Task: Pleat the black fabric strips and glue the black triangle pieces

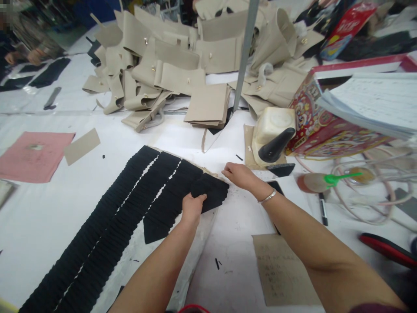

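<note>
Long rows of overlapping black pieces [110, 217] run diagonally over a pale sheet on the white table [228, 269]. My left hand [193, 204] is at the right end of the rows, its thumb and fingers closed on a black piece [211, 189]. Just right of that end, my right hand [239, 174] hovers by the sheet's edge with curled fingers; whether it holds anything small cannot be made out. A bracelet [267, 196] circles my right wrist.
Beige bag parts [179, 65] are heaped at the back, near a metal post [246, 56]. A glue container [275, 130], red box [306, 113] and bottle [312, 182] stand right. Pink sheet [35, 154] lies left. Another person's hands [34, 56] work far left.
</note>
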The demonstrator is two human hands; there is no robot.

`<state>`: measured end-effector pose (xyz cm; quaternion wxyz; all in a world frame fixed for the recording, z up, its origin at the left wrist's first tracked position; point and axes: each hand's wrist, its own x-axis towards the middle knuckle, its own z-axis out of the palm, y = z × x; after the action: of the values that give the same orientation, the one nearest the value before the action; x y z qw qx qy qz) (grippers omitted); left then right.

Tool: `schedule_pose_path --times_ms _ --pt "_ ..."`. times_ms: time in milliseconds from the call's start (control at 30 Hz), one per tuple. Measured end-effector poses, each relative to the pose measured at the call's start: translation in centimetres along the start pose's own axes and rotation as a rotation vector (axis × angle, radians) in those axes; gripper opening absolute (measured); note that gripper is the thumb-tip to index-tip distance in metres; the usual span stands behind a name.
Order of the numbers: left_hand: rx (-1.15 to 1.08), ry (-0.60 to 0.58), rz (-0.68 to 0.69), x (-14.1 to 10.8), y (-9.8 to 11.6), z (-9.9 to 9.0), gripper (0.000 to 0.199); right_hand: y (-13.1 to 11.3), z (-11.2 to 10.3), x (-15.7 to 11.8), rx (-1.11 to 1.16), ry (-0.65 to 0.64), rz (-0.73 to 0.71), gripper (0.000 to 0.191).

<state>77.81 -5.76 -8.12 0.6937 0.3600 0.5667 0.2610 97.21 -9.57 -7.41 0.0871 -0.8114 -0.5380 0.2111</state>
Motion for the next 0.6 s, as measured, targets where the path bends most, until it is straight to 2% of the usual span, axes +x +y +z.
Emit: schedule_pose_path --times_ms 100,233,300,467,600 --pt "-0.003 0.000 0.000 0.0 -0.2 -0.1 0.026 1.4 1.1 -1.2 0.133 -0.015 0.068 0.023" --pt "0.016 0.002 0.010 0.1 -0.4 -0.2 0.027 2.0 2.7 -2.3 0.388 -0.174 0.167 0.027" --pt "0.025 0.005 0.016 0.1 -0.5 -0.2 0.028 2.0 3.3 -2.7 0.465 -0.203 0.209 0.031" --pt "0.034 0.013 0.021 0.1 -0.6 -0.3 0.027 1.7 3.9 -3.7 0.480 0.118 0.197 0.021" --pt "0.038 0.020 0.018 0.1 -0.6 -0.3 0.027 1.4 4.6 -4.2 0.575 0.097 0.151 0.014"
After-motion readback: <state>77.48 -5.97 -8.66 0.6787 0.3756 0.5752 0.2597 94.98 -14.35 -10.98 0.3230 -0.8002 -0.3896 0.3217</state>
